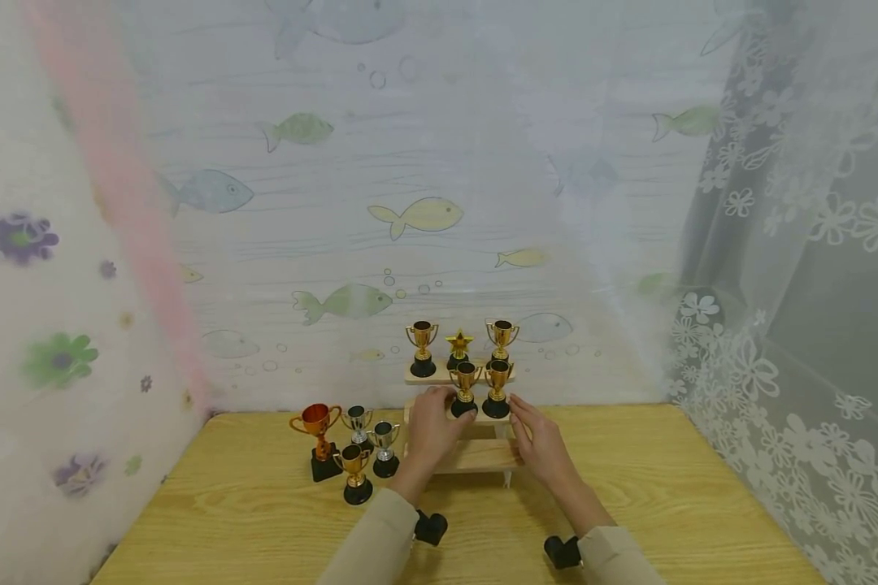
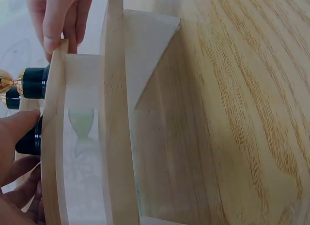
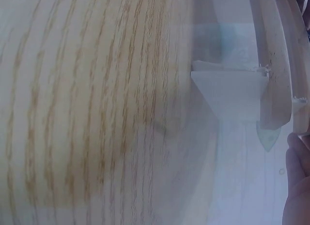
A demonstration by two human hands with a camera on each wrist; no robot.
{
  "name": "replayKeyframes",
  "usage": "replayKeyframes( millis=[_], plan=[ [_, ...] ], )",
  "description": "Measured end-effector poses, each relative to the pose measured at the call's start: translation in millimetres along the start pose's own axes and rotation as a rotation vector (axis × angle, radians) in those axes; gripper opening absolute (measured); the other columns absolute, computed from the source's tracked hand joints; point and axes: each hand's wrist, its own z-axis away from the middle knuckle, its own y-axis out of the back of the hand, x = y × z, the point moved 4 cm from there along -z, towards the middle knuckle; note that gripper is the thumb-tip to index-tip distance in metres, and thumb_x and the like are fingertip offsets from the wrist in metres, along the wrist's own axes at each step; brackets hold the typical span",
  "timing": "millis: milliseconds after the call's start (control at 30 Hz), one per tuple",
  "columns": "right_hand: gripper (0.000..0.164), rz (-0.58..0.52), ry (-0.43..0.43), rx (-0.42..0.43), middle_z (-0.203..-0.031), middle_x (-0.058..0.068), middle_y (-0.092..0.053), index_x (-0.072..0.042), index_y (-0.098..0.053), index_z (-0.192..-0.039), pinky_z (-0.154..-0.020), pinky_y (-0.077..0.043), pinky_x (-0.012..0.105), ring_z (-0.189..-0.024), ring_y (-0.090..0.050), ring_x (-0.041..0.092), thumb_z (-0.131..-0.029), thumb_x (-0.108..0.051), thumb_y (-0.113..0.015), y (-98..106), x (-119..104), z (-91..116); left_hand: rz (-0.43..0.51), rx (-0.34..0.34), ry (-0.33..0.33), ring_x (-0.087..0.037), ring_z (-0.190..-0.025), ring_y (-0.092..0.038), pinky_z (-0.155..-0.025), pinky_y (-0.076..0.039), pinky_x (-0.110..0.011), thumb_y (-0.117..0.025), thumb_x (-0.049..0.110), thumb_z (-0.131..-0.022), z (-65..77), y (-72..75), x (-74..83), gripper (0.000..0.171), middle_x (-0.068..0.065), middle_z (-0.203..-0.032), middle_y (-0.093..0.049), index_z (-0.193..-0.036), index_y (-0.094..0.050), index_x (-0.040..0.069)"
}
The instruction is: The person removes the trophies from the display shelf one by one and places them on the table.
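A small gold trophy [image 1: 466, 380] stands upright on the middle shelf [image 2: 54, 101] of a three-step wooden stand [image 1: 475, 457], about midway along the front edge. Its long axis is vertical, at right angles to the shelf; the cup's mouth faces up and its two handles spread toward the shelf's left and right ends. The cup and stem are shiny gold, the base round, black and smooth. The left hand [image 1: 437, 426] pinches that base between thumb and fingers. The right hand [image 1: 540, 439] has its fingers extended, fingertips touching the shelf's right end, beside a matching gold trophy [image 1: 497, 380], also upright.

On the top shelf [image 1: 439, 379], a gold star trophy [image 1: 458, 345] stands between a gold cup at the left end [image 1: 422, 341] and another near the right end [image 1: 502, 335]. Toward the table's [image 1: 629, 487] back left corner stand an orange-red cup [image 1: 318, 422], two silver cups [image 1: 384, 443] and a gold cup [image 1: 354, 463], all mouth up.
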Motion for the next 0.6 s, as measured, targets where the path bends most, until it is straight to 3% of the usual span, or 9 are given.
replayKeyframes(
  millis=[600],
  plan=[
    [0.035,0.001,0.028,0.012,-0.146,0.023,-0.054,0.014,-0.058,-0.135,-0.104,-0.045,0.056,-0.131,-0.054,0.044,-0.106,-0.006,-0.054,-0.3,0.7,0.3,0.007,0.035,-0.001,-0.032,-0.099,-0.063,-0.085,-0.051,-0.049,-0.088,0.025,-0.081,-0.3,-1.3,-0.6,0.035,-0.011,-0.105,-0.069,-0.107,-0.079,0.003]
  ],
)
